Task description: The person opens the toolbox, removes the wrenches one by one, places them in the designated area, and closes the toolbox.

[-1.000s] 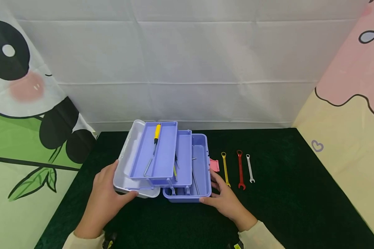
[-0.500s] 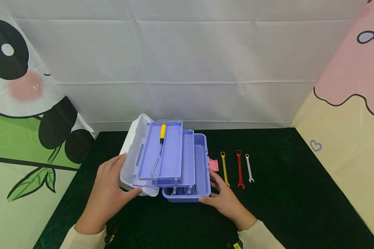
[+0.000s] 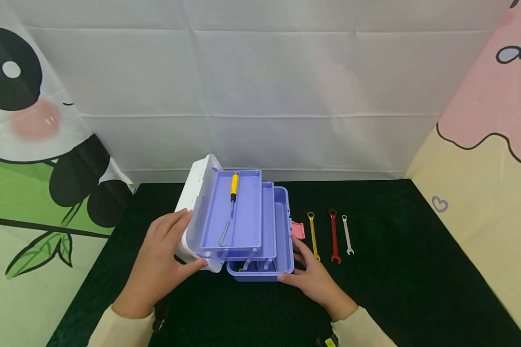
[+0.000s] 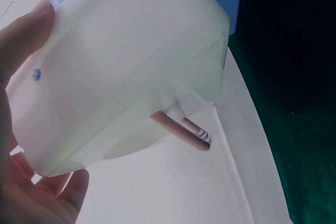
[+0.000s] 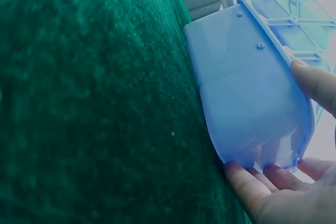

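Observation:
A purple toolbox (image 3: 260,277) stands on the table with its stepped trays spread to the left. My left hand (image 3: 158,265) grips the near left corner of its white lid (image 3: 195,185), thumb on the front edge; the lid is tilted up. In the left wrist view, the lid's outside (image 4: 115,61) fills much of the picture. My right hand (image 3: 314,279) holds the right front corner of the base, thumb on the rim and fingers along the side (image 5: 247,87). A yellow-handled screwdriver (image 3: 234,185) and a hex key (image 3: 224,233) lie in the top tray (image 3: 247,217).
Right of the box lie a yellow wrench (image 3: 313,236), a red wrench (image 3: 334,236) and a silver wrench (image 3: 347,234). A pink latch (image 3: 298,230) sticks out from the box's right side. Dark green cloth (image 3: 399,270) covers the table; a white backdrop (image 3: 286,96) rises behind.
My left hand has raised the lid up and rightward from lying nearly flat. The trays have slid right, covering more of the base. The right hand has stayed in place.

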Available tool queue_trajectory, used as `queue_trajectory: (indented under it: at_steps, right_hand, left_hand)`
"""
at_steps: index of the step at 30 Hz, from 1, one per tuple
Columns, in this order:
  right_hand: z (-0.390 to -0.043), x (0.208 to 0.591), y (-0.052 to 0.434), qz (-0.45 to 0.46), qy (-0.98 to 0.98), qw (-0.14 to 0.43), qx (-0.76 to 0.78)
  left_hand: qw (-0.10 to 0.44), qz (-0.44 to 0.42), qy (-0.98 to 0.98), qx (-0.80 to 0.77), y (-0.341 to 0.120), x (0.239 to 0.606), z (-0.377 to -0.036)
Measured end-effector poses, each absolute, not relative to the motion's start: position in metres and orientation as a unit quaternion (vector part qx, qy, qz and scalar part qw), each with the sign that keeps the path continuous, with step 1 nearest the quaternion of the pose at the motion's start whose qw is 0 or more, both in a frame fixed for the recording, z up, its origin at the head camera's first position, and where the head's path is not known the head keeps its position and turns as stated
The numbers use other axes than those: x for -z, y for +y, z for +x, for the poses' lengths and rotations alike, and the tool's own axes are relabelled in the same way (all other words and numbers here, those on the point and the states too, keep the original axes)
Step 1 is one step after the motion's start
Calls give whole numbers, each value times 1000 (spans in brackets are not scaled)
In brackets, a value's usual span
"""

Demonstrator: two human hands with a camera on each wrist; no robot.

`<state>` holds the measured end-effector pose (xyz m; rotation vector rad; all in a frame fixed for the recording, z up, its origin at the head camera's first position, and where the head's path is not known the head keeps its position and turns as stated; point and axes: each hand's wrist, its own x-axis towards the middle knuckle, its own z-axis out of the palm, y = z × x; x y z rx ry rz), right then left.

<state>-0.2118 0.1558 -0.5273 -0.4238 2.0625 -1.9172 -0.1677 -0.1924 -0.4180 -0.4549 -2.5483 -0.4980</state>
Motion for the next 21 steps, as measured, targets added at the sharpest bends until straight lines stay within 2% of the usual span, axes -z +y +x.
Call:
queue_trajectory:
  at_steps: [14, 21]
  right_hand:
    - [-215, 532, 156, -148, 714, 150, 667]
    - [-215, 533, 156, -141, 721, 149, 662]
  left_hand:
    - [248, -215, -929, 170, -181, 419, -174]
    - [226, -247, -929, 159, -167, 415, -179]
